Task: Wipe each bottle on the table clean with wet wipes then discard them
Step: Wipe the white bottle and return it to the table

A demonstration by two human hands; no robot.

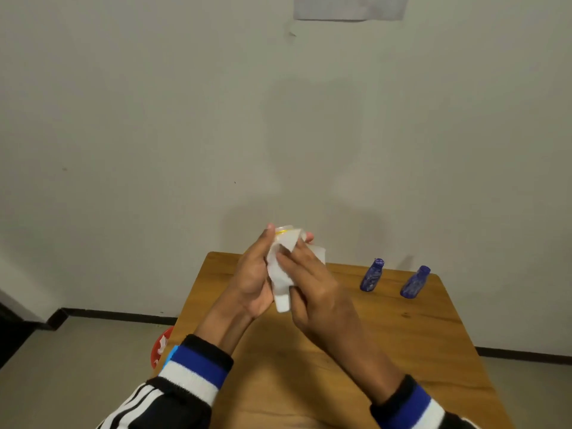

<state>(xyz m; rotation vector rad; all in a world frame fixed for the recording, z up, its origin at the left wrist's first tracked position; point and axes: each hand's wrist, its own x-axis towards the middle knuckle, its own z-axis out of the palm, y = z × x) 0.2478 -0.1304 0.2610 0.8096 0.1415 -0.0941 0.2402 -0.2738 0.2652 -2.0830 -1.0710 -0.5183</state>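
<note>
Counts: hands 2, left hand [252, 275] and right hand [312, 283] | white bottle [282, 300] 1, between the hands | wet wipe [280, 261] 1, around it | blue bottles 2, right of the grip [372, 275] [415, 281] | table [387, 335] 1

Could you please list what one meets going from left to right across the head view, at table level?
Red bin → left hand → wet wipe → right hand → nearer blue bottle → right blue bottle.
</note>
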